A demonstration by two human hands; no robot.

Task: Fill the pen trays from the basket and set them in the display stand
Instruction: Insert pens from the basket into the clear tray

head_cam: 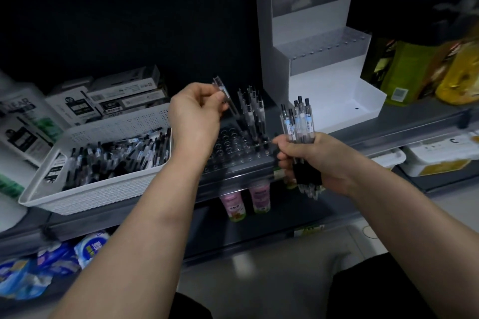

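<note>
There, loose pens (114, 160) in white basket (85, 197).

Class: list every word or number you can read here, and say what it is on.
"LEAR": white pack, far left.
"C": white tub, lower right.
Too blurred or small to read: labels on the pen boxes, the pens in the right hand, the pink bottles, the green bag.

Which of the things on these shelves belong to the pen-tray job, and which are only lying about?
For the job: basket, pen tray, display stand, single pen in the left hand, pen bundle in the right hand.
Lying about: boxes behind the basket, pink bottles below, green and yellow packets, blue packets.
</note>
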